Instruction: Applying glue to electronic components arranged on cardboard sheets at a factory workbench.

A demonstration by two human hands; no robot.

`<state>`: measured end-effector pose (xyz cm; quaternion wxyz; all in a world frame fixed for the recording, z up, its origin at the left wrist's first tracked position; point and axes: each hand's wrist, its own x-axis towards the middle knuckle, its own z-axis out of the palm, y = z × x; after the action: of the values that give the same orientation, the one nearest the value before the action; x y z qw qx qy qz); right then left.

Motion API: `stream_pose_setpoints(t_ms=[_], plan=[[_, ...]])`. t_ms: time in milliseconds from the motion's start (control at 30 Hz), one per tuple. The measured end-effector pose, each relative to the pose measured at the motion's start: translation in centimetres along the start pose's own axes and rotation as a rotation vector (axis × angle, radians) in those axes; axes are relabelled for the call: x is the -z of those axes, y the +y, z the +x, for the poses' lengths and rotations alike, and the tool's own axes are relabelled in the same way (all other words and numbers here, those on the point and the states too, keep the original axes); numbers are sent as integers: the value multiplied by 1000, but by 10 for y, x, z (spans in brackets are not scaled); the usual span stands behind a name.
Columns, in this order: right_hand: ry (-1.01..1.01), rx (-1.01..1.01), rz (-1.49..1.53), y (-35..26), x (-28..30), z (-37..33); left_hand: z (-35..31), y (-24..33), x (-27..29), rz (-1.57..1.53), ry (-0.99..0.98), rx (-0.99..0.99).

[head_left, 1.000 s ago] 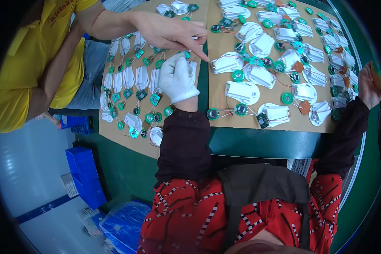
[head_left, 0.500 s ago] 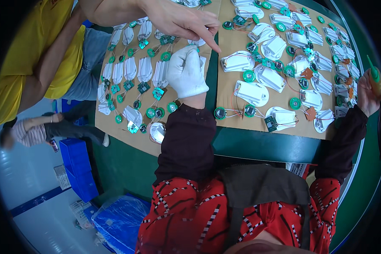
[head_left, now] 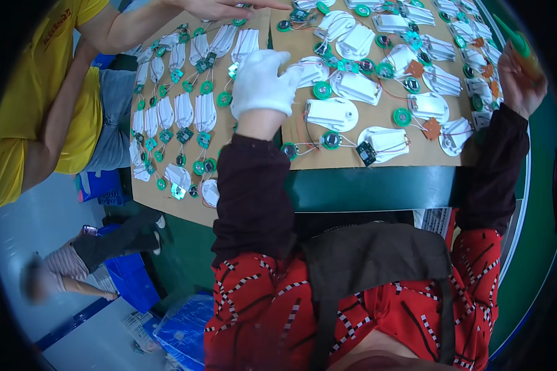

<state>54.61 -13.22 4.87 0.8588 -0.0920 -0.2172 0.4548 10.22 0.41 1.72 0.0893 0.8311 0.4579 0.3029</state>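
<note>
My left hand (head_left: 261, 85), in a white knitted glove, hovers over the cardboard close to the seam between two sheets. Its thumb and forefinger are apart, with nothing visible between them; the other fingers are partly hidden. Beside it lie white plastic housings (head_left: 332, 114) wired to small green circuit boards and round green-rimmed speakers (head_left: 322, 90). My bare right hand (head_left: 521, 83) is raised at the far right, closed around an amber squeeze bottle (head_left: 528, 62) with a long green pointed nozzle (head_left: 507, 32).
Many similar housings cover the cardboard sheets (head_left: 377, 162) on a dark green table (head_left: 377, 188). A co-worker in yellow (head_left: 74, 117) reaches in from the left, one hand (head_left: 229, 8) over the far parts. Blue crates (head_left: 133, 281) and another person (head_left: 74, 266) are at lower left.
My view has shifted, so the board sits higher. My left hand has turned, its thumb and forefinger now spread. The co-worker's pointing hand has drawn away upward from my glove.
</note>
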Motion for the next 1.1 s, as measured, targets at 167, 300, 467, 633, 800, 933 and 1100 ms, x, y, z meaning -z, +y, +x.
stream_pose_setpoints(t_ms=[167,300,467,633,800,933,1100], plan=[[-28,-60,-50,19,-16,-11,12,12,4,140,-357,239],[-156,-152,-59,42,-39,-22,10,-2,-6,27,-251,359],[-143,-147,-210,62,-28,-29,13,-15,-10,-208,-260,560],[-379,-157,-677,122,-42,-53,13,-23,-7,-405,-253,641],[-280,-236,-925,165,-83,-66,14,-25,-17,-683,-173,552],[-298,-214,-993,180,-97,-62,15,-14,-15,-773,-211,606],[-309,-205,-1171,194,-102,-63,16,-17,-17,-773,-226,676]])
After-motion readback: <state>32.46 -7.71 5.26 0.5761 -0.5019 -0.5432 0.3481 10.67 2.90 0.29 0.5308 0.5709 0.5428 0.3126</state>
